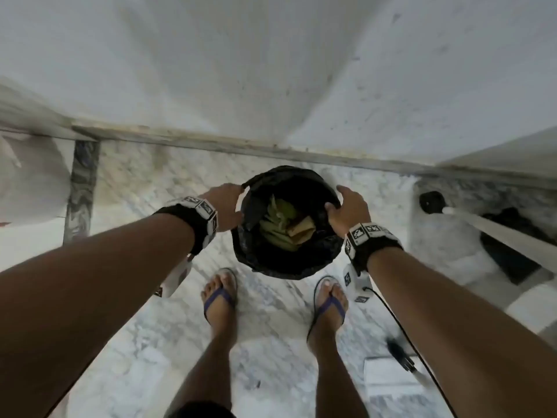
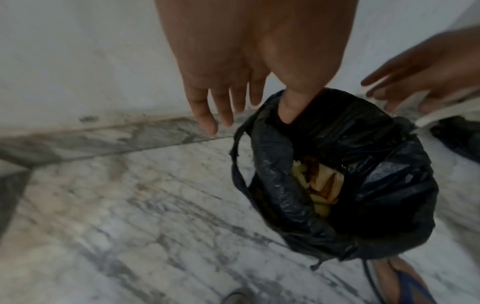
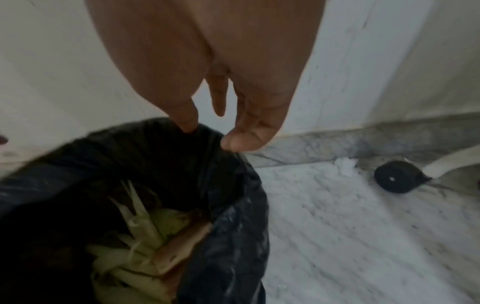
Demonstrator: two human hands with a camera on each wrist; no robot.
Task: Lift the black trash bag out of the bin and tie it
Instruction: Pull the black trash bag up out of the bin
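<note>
The black trash bag lines a round bin on the marble floor, and its folded-over rim hides the bin itself. Inside lie pale green husks and a brown scrap. My left hand is at the bag's left rim, with its thumb dipped inside and its straight fingers outside, clear of the plastic. My right hand is at the right rim. Its thumb and a fingertip touch the rim with a gap between them.
A wall and stone skirting run close behind the bin. A black round object on a white handle lies at right, and a white sack at left. My feet in blue flip-flops stand just before the bin. A cable trails at right.
</note>
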